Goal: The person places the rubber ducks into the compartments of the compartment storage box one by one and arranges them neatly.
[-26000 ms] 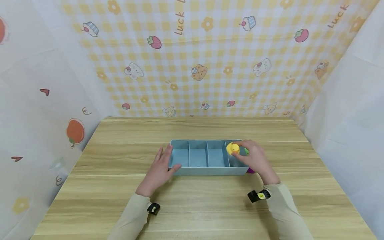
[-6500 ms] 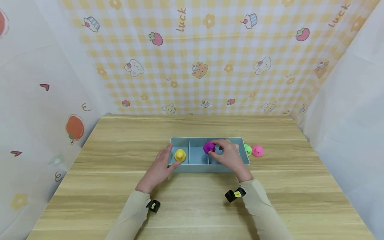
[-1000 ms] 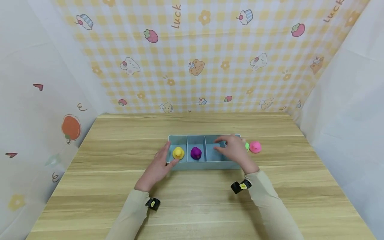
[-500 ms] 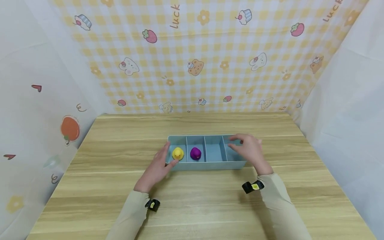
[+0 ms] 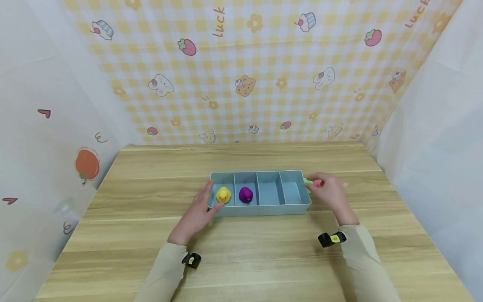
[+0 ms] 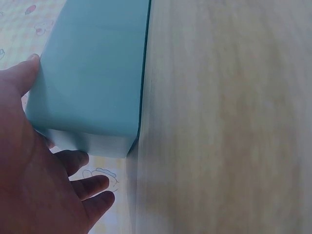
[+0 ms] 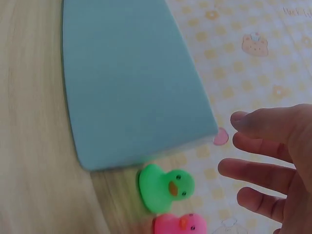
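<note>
Holding a yellow duck (image 5: 223, 194) in its leftmost compartment and a purple duck (image 5: 246, 194) in the next, a blue box (image 5: 260, 211) is standing on a wooden table (image 5: 249, 260). Its third and fourth compartments are showing their floors. Outside the box, just beside its right end, a green duck (image 7: 163, 189) is sitting, with a pink duck (image 7: 181, 224) sitting close by it.

The left hand (image 5: 194, 214) is resting against the box's left end, fingers loosely extended, thumb reaching over the near rim; whether that thumb is touching the yellow duck is hard to tell. The right hand (image 5: 330, 193) is hovering by the green and pink ducks, its thumb and fingers parted and gripping nothing.

Wood is stretching broadly between the two forearms on the near side, and a narrower strip is running behind the box toward a checked cloth (image 5: 211, 54), which is hanging along the table's far edge.
</note>
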{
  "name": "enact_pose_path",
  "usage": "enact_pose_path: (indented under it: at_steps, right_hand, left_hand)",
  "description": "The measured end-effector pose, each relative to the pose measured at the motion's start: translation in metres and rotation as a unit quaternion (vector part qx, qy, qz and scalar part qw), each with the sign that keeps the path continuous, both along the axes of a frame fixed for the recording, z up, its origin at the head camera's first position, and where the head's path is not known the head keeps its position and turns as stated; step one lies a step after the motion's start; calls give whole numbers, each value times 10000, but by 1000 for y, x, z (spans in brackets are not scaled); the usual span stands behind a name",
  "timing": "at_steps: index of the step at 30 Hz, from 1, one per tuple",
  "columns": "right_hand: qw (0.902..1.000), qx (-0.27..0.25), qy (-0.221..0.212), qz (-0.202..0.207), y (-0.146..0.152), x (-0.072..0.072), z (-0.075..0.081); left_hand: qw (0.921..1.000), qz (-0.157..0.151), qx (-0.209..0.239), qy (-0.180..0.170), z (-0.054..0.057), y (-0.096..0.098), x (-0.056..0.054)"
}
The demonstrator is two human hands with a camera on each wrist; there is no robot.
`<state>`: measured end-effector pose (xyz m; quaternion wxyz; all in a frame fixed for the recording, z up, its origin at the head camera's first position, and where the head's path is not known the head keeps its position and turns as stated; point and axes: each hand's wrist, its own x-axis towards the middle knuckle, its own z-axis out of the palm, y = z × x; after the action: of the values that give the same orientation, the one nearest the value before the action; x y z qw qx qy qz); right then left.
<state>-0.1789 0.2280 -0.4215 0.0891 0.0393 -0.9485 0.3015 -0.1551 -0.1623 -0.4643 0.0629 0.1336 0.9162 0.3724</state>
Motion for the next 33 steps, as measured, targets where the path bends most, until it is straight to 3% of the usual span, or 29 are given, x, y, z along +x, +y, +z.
enact_pose_path:
  at_steps: [20, 33]
  right_hand:
    - [9967, -139, -360, -708, 31, 2, -26]
    - [9941, -226, -632, -857, 37, -3, -42]
  left_hand:
    - [10000, -7, 6, 70, -3, -1, 0]
    - [10000, 35, 37, 64, -5, 0, 0]
